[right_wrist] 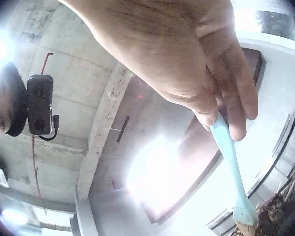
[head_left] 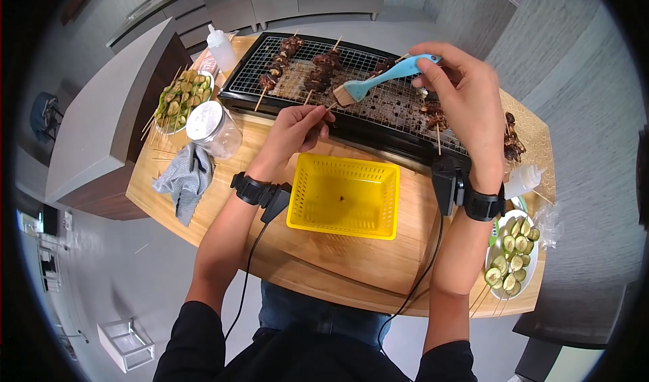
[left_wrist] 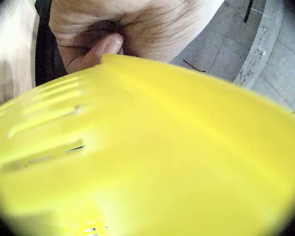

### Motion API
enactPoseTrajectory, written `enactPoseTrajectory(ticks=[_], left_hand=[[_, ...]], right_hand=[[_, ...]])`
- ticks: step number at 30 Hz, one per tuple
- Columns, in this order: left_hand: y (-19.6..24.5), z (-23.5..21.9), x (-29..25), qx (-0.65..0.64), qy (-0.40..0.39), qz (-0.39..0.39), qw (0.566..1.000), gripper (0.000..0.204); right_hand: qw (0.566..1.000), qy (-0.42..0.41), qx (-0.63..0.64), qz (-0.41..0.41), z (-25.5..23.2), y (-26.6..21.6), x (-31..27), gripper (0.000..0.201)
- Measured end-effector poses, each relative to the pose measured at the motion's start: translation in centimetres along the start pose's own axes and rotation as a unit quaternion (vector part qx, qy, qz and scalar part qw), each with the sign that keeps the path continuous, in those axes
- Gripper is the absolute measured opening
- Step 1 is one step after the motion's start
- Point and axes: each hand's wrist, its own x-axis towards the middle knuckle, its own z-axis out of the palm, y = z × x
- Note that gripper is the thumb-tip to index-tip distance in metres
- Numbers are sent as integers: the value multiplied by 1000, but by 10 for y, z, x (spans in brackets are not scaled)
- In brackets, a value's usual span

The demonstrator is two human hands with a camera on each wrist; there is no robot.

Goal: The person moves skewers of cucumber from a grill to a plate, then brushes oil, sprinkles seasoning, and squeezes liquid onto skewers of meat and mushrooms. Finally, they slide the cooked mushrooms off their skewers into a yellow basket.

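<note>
In the head view my right hand [head_left: 460, 88] holds a light blue basting brush [head_left: 389, 76] by the end of its handle. The tan bristles [head_left: 343, 96] point down and left, low over the front of the black grill [head_left: 399, 133]. My left hand [head_left: 291, 135] pinches the end of a thin wooden skewer stick [head_left: 332, 107] at the grill's front edge, right by the bristles. Dark meat skewers [head_left: 324, 69] lie across the wire rack. The right wrist view shows the brush [right_wrist: 231, 167] above browned meat [right_wrist: 275, 211]. A yellow basket [left_wrist: 162, 162] covers much of the left wrist view.
The yellow basket [head_left: 343, 230] stands below my hands. To the left are a lidded jar [head_left: 216, 135], a grey cloth [head_left: 186, 179], a squeeze bottle [head_left: 221, 47] and vegetable skewers [head_left: 182, 98]. At right, a second bottle [head_left: 524, 181] stands near a plate of sliced-vegetable skewers [head_left: 514, 253].
</note>
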Motion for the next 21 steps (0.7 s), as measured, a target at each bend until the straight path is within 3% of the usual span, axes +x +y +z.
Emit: enactPoseTrajectory(ticks=[10,21], left_hand=[[0,1,0,7,-8,-7,1000,33],[1,2,0,7,-9,-3,1000,34]], right_hand=[[999,12,-36,-12,2,2,1,17],[998,54,20,-20,5,7,3,17]])
